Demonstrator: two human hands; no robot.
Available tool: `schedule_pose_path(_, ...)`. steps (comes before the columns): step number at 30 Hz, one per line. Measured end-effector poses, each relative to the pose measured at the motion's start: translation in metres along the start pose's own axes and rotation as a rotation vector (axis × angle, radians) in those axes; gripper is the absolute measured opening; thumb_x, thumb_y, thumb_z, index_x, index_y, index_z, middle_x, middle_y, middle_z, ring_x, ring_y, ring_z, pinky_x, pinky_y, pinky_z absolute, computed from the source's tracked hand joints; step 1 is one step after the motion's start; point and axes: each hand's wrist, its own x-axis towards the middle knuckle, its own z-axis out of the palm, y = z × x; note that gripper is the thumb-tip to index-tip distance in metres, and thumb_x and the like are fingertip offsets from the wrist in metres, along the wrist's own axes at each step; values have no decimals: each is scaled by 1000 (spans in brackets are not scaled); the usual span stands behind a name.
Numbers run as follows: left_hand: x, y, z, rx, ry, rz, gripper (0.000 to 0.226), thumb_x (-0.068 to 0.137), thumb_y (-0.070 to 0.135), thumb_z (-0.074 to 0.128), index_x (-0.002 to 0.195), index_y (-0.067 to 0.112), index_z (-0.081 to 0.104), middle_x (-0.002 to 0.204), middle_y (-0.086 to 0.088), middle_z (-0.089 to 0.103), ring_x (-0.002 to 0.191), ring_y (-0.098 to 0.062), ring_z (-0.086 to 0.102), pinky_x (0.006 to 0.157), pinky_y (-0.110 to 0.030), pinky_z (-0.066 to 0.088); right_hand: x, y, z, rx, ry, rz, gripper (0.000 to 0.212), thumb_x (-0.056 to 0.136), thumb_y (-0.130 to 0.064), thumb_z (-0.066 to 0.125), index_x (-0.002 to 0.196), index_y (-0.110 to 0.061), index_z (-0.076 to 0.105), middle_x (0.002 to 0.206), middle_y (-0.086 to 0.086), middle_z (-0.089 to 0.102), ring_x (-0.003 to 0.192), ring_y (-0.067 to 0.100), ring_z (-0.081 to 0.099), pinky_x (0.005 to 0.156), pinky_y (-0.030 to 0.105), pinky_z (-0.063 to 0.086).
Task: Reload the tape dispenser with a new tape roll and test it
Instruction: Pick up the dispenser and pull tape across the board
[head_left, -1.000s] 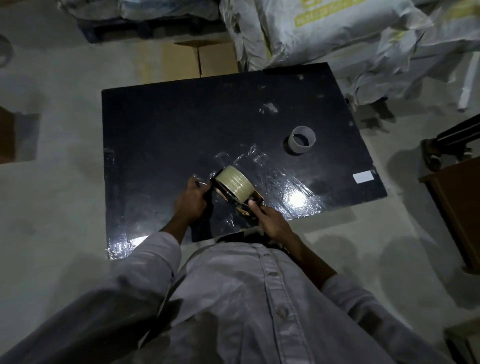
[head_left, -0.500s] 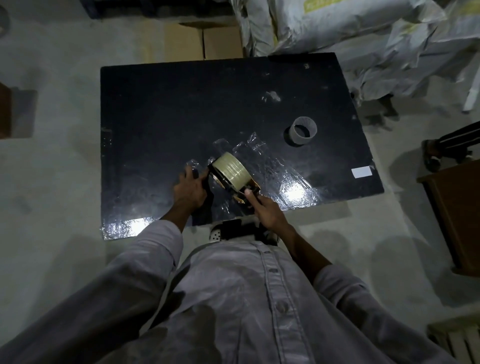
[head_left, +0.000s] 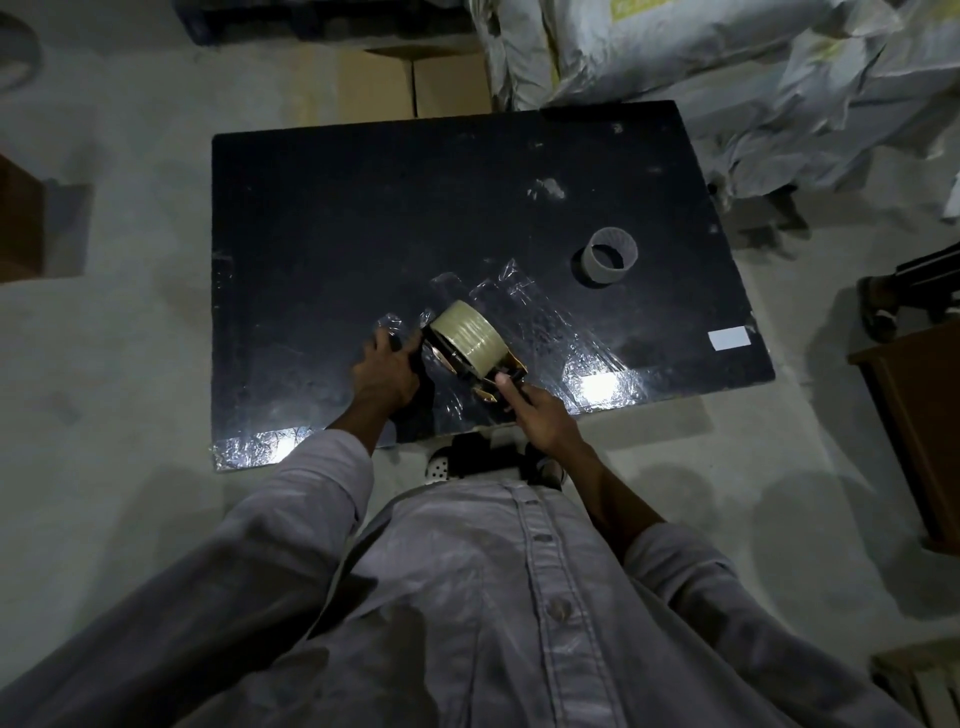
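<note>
A tape dispenser (head_left: 467, 364) carrying a pale yellowish tape roll (head_left: 467, 335) sits low over the near part of a black table (head_left: 363, 218). My left hand (head_left: 387, 371) grips the dispenser's dark handle at its left end. My right hand (head_left: 535, 415) holds the metal front end of the dispenser, thumb up against it. An empty grey cardboard core (head_left: 612, 257) stands apart on the table to the right. Strips of clear tape (head_left: 524, 306) lie stuck and shiny on the table around the dispenser.
A white label (head_left: 730, 339) lies near the table's right edge. Bulky pale sacks (head_left: 701, 57) crowd the far right. A cardboard box (head_left: 415, 78) stands behind the table, brown furniture (head_left: 919, 415) to the right, concrete floor all round.
The view has shifted slightly. Both hands keep their hold on the dispenser, which stays in about the same spot on the table.
</note>
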Motion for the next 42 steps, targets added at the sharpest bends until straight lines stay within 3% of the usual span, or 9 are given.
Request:
schedule_pose_path(4,-2,6,4,39,34,15,83,108,51,55,173,53,3,178,-22,11,158,-47,30,109,-63,49,-12,24,-7,-27,60,0,73,96,-97,48,75,-30,68,81,-8,72,85,17,70,83,40,51)
schedule_pose_path(9,-10,14,24,209,197,274,90,93,32,66,172,7,31,177,-21,28,161,-42,33,127,-58,33,-20,50,-9,-42,87,5,77,92,-103,43,80,-32,70,80,-6,72,87,23,72,92,49,57)
schedule_pose_path(12,-15,13,44,140,178,510,82,85,28,62,164,11,46,180,-17,30,170,-40,21,135,-62,21,-24,51,-10,-36,89,-19,61,94,-100,44,74,-48,67,75,-10,65,84,21,67,89,46,53)
schedule_pose_path(16,-19,15,49,99,83,527,79,89,33,46,164,11,45,183,-14,25,172,-38,12,137,-61,15,-26,51,-9,-48,88,-37,60,95,-101,43,76,-50,68,73,-12,62,84,21,65,87,44,50)
schedule_pose_path(20,-15,11,52,82,97,496,84,96,43,27,176,18,25,187,-3,5,174,-29,4,138,-57,13,-35,64,-16,-90,121,3,82,90,-105,38,91,-32,75,86,-5,76,91,22,73,90,46,56)
schedule_pose_path(22,-14,9,57,61,119,482,80,103,47,21,179,23,12,188,0,0,174,-27,1,138,-57,13,-45,86,-22,-117,158,51,81,85,-108,35,85,-38,74,85,-2,77,90,24,74,87,44,56)
schedule_pose_path(26,-16,14,62,21,118,477,82,107,56,29,179,25,4,187,0,-7,174,-27,-7,138,-59,5,-71,125,-24,-99,257,106,76,90,-102,41,76,-33,70,70,-3,72,75,21,71,79,44,56)
schedule_pose_path(32,-27,15,74,105,107,534,85,104,84,29,176,47,1,186,-3,-17,172,-35,-15,133,-69,-6,-79,121,-25,-86,273,101,60,98,-88,49,80,-37,74,74,-4,74,82,21,74,78,40,54)
schedule_pose_path(42,-81,66,113,296,19,493,134,81,77,71,178,22,-4,187,-9,-6,172,-39,-14,135,-68,2,-58,132,-39,105,36,64,92,89,-100,54,85,-11,77,64,12,72,53,23,62,66,38,50)
